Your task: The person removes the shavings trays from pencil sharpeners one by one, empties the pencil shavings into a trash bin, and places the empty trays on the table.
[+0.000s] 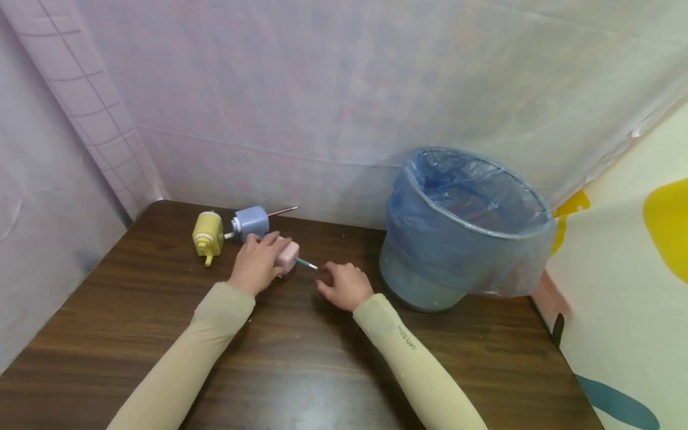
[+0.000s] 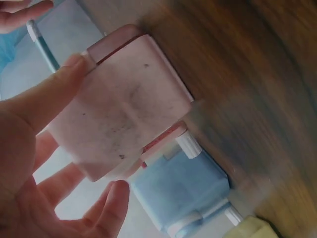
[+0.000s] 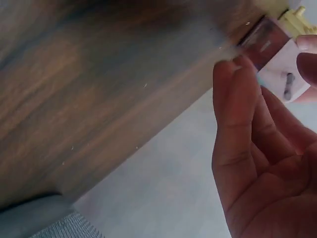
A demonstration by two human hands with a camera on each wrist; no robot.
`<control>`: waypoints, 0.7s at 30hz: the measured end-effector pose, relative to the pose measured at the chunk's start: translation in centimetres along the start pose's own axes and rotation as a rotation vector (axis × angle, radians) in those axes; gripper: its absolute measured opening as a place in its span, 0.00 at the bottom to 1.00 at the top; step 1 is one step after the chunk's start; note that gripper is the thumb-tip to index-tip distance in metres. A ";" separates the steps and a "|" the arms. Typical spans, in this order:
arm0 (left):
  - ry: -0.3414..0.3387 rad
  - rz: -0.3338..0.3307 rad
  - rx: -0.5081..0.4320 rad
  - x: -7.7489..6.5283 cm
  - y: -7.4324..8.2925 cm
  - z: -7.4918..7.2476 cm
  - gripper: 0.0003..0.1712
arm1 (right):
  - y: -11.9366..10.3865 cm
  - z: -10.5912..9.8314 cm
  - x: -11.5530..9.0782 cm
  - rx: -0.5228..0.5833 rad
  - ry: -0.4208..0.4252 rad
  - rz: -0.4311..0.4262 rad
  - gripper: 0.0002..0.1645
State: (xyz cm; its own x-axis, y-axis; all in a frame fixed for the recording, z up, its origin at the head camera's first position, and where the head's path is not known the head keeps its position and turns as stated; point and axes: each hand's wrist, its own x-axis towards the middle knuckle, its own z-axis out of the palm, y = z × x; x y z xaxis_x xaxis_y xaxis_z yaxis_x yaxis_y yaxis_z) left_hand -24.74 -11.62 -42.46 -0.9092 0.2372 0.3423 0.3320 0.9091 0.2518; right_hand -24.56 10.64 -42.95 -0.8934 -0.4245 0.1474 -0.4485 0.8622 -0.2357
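My left hand grips a pink crank-type pencil sharpener on the table, thumb along one side and fingers round the other. From the sharpener sticks a teal pencil with a pale end, pointing toward my right hand. That hand hovers just beside the pencil's end, its fingers loosely bent and apparently holding nothing. In the right wrist view its fingers hide most of the pencil. Close behind the left hand lies a blue sharpener with a dark red pencil in it. A yellow sharpener stands to the left, its crank facing forward.
A bin lined with a blue plastic bag stands on the right of the brown wooden table. Pale cloth hangs behind the table's back edge. Patterned fabric borders the right side.
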 end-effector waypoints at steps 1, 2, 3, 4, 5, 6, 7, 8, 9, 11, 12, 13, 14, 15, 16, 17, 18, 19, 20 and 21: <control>0.017 0.007 0.009 0.1 0.2 0.2 0.39 | 0.0 0.0 0.0 0.014 -0.015 0.002 0.20; 0.035 0.014 0.020 0.1 0.4 0.3 0.39 | -0.1 -0.1 0.1 0.029 -0.030 0.005 0.19; 0.051 0.020 0.030 0.2 0.5 0.5 0.39 | -0.1 -0.1 0.1 0.039 -0.046 0.006 0.18; 0.065 0.026 0.044 0.3 0.7 0.6 0.39 | -0.2 -0.1 0.2 0.044 -0.058 0.006 0.17; 0.079 0.035 0.062 0.3 0.9 0.7 0.38 | -0.2 -0.1 0.2 0.046 -0.072 0.006 0.17; 0.088 0.043 0.077 0.4 1.1 0.8 0.37 | -0.3 -0.1 0.3 0.048 -0.083 0.007 0.17; 0.094 0.050 0.096 0.5 1.3 0.9 0.37 | -0.4 -0.1 0.3 0.051 -0.095 0.006 0.16; 0.099 0.058 0.114 0.6 1.5 1.0 0.36 | -0.4 -0.1 0.4 0.053 -0.108 0.009 0.16; 0.104 0.064 0.134 0.7 1.7 1.1 0.36 | -0.5 0.0 0.4 0.054 -0.118 0.010 0.17; 0.105 0.069 0.167 0.9 2.0 1.3 0.37 | -0.6 0.0 0.6 0.052 -0.140 0.018 0.18; 0.103 0.067 0.181 0.9 2.2 1.3 0.37 | -0.6 0.1 0.6 0.050 -0.149 0.021 0.19; 0.102 0.064 0.194 1.0 2.3 1.4 0.38 | -0.6 0.1 0.7 0.046 -0.155 0.023 0.20; 0.100 0.061 0.204 1.0 2.4 1.4 0.38 | -0.7 0.2 0.7 0.044 -0.162 0.028 0.20; 0.095 0.059 0.218 1.0 2.5 1.4 0.38 | -0.7 0.2 0.8 0.042 -0.167 0.032 0.21; 0.090 0.058 0.225 0.9 2.6 1.3 0.38 | -0.7 0.3 0.8 0.039 -0.171 0.035 0.22; 0.085 0.060 0.234 0.9 2.7 1.2 0.38 | -0.7 0.3 0.9 0.036 -0.174 0.038 0.22; 0.079 0.063 0.242 0.9 2.8 1.2 0.37 | -0.7 0.4 0.9 0.033 -0.175 0.041 0.22; 0.071 0.067 0.248 1.0 2.8 1.1 0.37 | -0.7 0.4 1.0 0.029 -0.178 0.045 0.23; 0.064 0.072 0.255 1.0 2.9 1.0 0.36 | -0.7 0.5 1.0 0.028 -0.179 0.048 0.22; 0.054 0.076 0.260 1.0 2.9 1.0 0.35 | -0.6 0.5 1.1 0.026 -0.179 0.050 0.23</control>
State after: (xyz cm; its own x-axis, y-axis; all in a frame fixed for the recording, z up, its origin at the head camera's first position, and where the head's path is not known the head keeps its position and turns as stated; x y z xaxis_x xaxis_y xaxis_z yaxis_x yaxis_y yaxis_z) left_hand -24.96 -8.42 -42.25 -0.8671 0.2958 0.4007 0.3165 0.9485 -0.0153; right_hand -25.26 9.49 -43.13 -0.9041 -0.4256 -0.0376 -0.4019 0.8770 -0.2634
